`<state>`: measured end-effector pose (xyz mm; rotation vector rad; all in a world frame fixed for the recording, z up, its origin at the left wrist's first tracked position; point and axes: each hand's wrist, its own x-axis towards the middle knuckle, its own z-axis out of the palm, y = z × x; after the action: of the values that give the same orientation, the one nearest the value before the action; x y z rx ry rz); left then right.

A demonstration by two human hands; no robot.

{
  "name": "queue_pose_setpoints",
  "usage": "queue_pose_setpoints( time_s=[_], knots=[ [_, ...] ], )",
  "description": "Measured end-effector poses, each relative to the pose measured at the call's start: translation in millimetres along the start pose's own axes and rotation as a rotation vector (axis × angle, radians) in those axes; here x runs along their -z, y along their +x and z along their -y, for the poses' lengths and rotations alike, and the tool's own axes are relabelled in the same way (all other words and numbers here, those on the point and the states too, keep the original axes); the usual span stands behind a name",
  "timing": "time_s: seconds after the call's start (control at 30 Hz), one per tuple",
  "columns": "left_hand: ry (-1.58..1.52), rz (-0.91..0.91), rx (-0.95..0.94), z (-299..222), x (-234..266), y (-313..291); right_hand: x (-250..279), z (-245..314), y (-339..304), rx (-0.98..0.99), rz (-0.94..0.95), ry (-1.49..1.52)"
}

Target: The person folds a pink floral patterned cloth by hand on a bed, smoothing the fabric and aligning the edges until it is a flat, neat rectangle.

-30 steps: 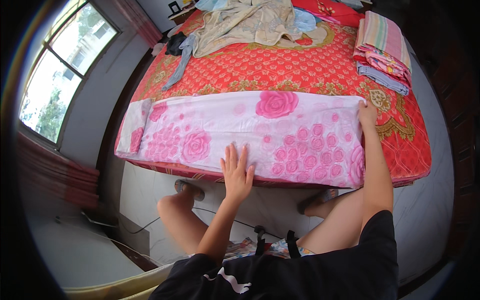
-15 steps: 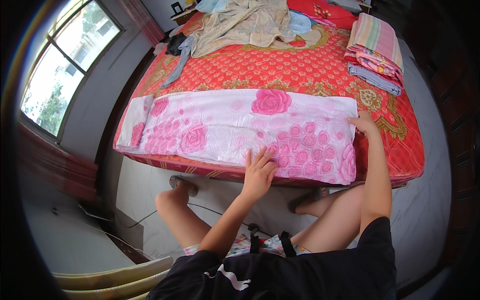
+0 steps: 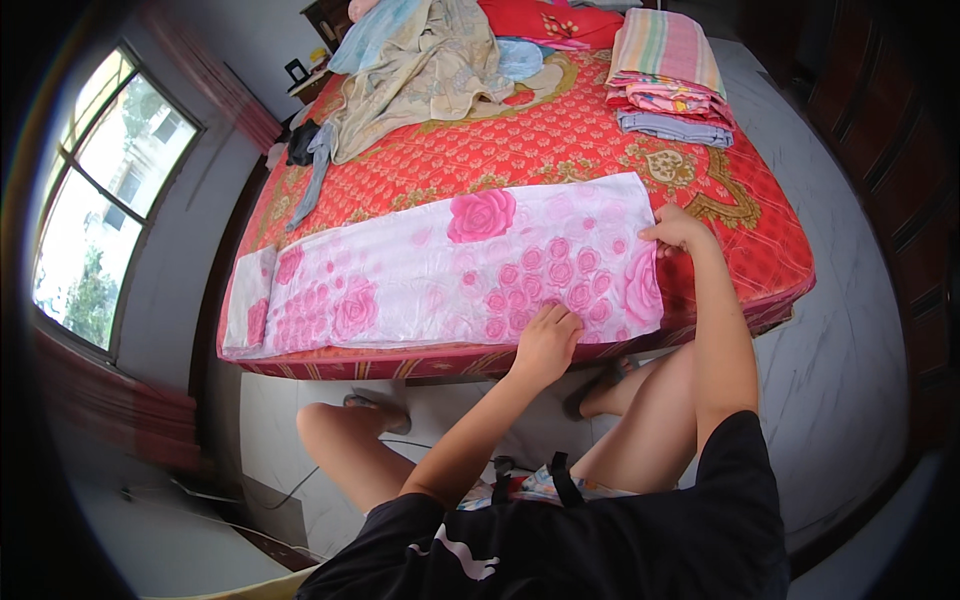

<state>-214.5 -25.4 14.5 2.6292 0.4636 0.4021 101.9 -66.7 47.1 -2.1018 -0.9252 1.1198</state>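
A white sheet (image 3: 405, 250) printed with pink roses lies folded into a long strip along the near side of the bed. Its left end shows a separate folded-over section (image 3: 250, 300). At the sheet's right edge, my right hand (image 3: 682, 232) pinches the cloth between thumb and fingers. My left hand (image 3: 548, 342) is at the near edge, right of the middle, its fingers curled down on the fabric; the fingertips are partly hidden.
The bed (image 3: 540, 165) has a red patterned cover. A stack of folded bedding (image 3: 672, 80) sits at its far right, and a crumpled beige blanket (image 3: 410, 95) at the far left. A window (image 3: 110, 200) is on the left; a cable (image 3: 290, 490) crosses the floor.
My left hand's spread fingers have curled onto the sheet's near edge. My right hand still holds the right edge. The view has shifted, moving the bed left in the picture.
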Motion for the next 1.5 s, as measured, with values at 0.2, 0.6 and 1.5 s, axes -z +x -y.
queue_pose_setpoints(
  time_s=[0.2,0.6,1.5],
  knots=[
    [-0.174,-0.292,-0.107,-26.1,-1.1,20.6,-14.9,33.9,-21.7,0.002,-0.006,0.373],
    [-0.281,-0.365,0.154,-12.0,-16.3,114.2,-68.9,-60.8,-12.4,0.216,-0.693,0.265],
    [-1.457,-0.197,0.479,59.7,-38.9,163.8,-78.8,6.2,4.7,0.409,-0.404,0.001]
  ],
)
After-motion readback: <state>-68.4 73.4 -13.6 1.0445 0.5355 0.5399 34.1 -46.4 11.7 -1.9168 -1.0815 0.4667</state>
